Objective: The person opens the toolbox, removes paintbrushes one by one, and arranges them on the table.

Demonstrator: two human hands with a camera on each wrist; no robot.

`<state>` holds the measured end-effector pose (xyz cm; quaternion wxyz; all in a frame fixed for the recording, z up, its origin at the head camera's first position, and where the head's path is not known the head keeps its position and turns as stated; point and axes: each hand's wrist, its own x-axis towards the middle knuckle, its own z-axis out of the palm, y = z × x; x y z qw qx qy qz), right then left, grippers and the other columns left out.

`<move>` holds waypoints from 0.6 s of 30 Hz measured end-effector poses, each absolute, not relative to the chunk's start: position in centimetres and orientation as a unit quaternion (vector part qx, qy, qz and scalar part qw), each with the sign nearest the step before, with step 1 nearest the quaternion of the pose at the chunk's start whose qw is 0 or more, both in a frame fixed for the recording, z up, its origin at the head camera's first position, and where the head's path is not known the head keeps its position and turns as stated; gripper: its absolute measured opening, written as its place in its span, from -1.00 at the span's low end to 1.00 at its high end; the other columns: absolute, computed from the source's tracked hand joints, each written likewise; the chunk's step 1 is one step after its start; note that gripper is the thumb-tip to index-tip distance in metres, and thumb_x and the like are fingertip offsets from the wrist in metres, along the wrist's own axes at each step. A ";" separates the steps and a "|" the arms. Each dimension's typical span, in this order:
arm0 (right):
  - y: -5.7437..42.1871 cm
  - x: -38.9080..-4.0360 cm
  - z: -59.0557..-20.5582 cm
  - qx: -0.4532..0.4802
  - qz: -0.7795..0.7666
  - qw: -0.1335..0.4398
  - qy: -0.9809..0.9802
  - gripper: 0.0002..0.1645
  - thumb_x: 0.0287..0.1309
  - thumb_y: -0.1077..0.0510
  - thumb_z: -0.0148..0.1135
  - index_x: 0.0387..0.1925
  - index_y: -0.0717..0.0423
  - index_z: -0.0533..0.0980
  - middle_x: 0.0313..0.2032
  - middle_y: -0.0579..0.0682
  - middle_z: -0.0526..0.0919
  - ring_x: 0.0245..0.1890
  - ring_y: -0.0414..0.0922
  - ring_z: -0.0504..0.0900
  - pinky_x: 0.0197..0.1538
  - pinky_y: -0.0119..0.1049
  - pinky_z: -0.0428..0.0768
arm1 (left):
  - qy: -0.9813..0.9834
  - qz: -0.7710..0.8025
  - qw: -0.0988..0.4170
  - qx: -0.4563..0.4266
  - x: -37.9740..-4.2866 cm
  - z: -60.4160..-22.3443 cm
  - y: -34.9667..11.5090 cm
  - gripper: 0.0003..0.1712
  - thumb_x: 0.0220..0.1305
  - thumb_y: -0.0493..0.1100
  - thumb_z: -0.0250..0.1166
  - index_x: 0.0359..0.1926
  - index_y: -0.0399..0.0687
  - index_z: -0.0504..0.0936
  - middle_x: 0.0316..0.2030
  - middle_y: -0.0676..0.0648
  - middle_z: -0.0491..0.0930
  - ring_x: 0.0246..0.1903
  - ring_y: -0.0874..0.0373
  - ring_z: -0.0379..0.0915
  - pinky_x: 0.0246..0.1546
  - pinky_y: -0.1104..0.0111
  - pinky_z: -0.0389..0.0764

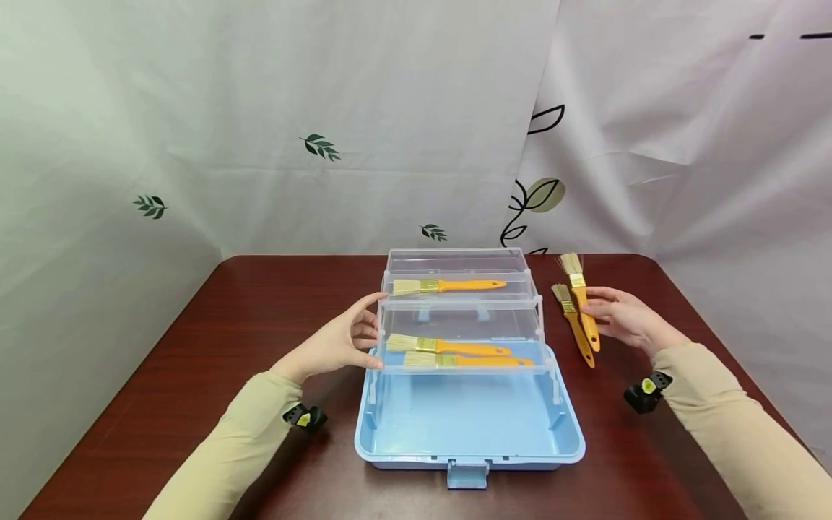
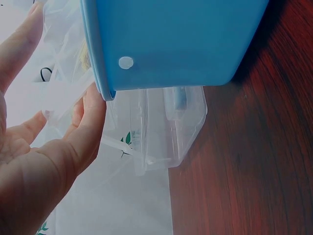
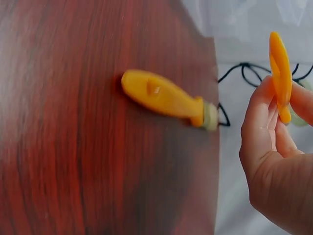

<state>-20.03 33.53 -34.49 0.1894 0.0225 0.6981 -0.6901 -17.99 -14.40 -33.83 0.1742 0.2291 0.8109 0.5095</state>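
Note:
My right hand (image 1: 627,318) pinches a paintbrush (image 1: 583,309) by its orange handle, bristles pointing away from me. Below it, another paintbrush (image 1: 580,334) lies on the table; its orange handle (image 3: 159,95) shows in the right wrist view. A light blue toolbox (image 1: 468,419) stands in front of me, lid open, with two clear stepped trays raised. The lower clear tray (image 1: 461,318) carries two paintbrushes side by side; a single paintbrush (image 1: 471,285) lies in the upper one. My left hand (image 1: 334,343) grips the lower tray's left end, thumb at its front corner, index finger higher up.
The box's bottom compartment (image 1: 461,422) faces me, with its latch (image 1: 468,474) hanging at the front. A dark red wooden table (image 1: 286,303) extends to both sides. Behind it hangs a pale curtain (image 1: 364,108) with leaf prints.

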 end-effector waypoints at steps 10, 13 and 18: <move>35.8 -20.5 -36.3 0.043 -0.611 0.187 0.768 -0.13 0.34 0.15 0.04 0.38 0.44 -0.23 -0.29 -0.41 0.49 -0.26 -0.47 0.52 -0.17 -0.46 0.57 | 0.813 0.509 0.175 0.224 -17.9 -33.8 -14.4 0.26 -0.17 -0.19 0.57 0.45 0.12 -0.06 -0.04 -0.20 0.34 -0.06 0.01 0.45 0.04 0.27 0.56; 36.1 -20.5 -36.5 0.051 -0.596 0.192 0.778 -0.12 0.35 0.14 0.01 0.38 0.46 -0.25 -0.29 -0.40 0.48 -0.28 -0.49 0.50 -0.18 -0.46 0.56 | 0.812 0.509 0.177 0.224 -17.9 -33.7 -14.4 0.26 -0.18 -0.19 0.57 0.45 0.11 -0.06 -0.05 -0.20 0.34 -0.07 0.01 0.45 0.03 0.26 0.57; 36.7 -20.6 -37.1 0.055 -0.557 0.194 0.806 -0.13 0.35 0.12 0.02 0.38 0.47 -0.20 -0.25 -0.32 0.46 -0.29 -0.50 0.49 -0.14 -0.43 0.58 | 0.811 0.510 0.178 0.225 -18.0 -33.7 -14.4 0.26 -0.17 -0.20 0.57 0.45 0.12 -0.06 -0.05 -0.21 0.34 -0.07 0.01 0.46 0.02 0.26 0.57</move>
